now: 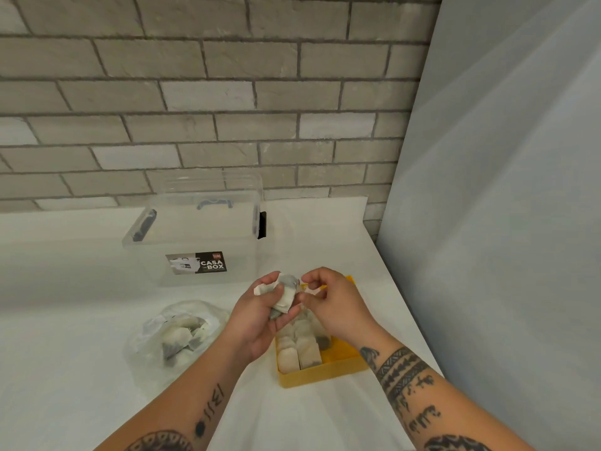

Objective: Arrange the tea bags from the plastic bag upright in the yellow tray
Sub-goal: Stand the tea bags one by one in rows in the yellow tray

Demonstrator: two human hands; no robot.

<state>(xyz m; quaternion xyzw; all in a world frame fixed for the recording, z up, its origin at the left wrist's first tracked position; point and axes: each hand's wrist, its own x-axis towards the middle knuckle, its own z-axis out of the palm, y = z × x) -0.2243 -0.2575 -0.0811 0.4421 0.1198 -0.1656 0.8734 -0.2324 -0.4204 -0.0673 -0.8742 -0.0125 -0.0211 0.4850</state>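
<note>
On the left of the white table [65, 320], a crumpled clear plastic bag [175, 333] lies open with several tea bags [179, 336] loose inside it, so there is plainly stock left to move. Behind it, nearer the wall, stands a clear storage box [195, 229] with dark latches and a printed label, its lid on and apparently nothing in it. Toward the middle, the left hand [260, 317] is raised above the table with its fingers curled round a small bunch of tea bags [286, 294], cupping them in the palm. Just beside it, the right hand [331, 304] has thumb and forefinger pinched close together at the edge of that bunch, seemingly picking one bag or its tag free; what exactly sits between the fingertips is too small to tell. Below both hands is the yellow tray [325, 372], where two short rows of tea bags [302, 349] already stand on edge along its left part, while its right part shows bare yellow floor. I judge the job to be partly done, perhaps near the middle. The table is covered in plain white; a grey brick wall [195, 92] runs behind, and a pale smooth panel [504, 190] closes the right side.
</note>
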